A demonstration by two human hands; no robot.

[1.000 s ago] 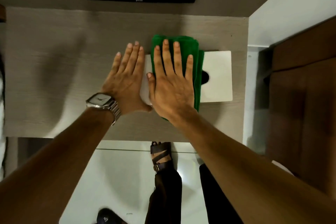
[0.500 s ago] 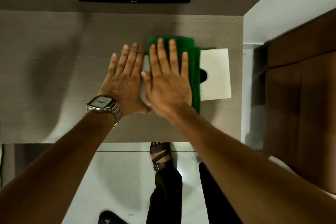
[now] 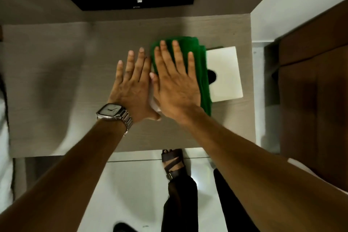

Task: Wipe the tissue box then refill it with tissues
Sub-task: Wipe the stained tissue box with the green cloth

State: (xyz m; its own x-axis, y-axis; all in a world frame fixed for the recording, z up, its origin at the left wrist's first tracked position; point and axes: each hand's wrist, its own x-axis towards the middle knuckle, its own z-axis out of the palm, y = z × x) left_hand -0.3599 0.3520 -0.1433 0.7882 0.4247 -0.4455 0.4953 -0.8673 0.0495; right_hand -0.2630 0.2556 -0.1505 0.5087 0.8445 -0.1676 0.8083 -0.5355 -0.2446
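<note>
Sliding left, green cloth [image 3: 202, 73] uncovers tissue box [image 3: 224, 73].

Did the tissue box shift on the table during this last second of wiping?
No. The tissue box keeps about the same narrow gap to the right edge of the table; the small change in the picture looks like head-camera motion.

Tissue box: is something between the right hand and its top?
Yes. A folded green cloth lies between the flat right hand and the top of the white tissue box. The left hand lies flat beside the box's left end.
</note>
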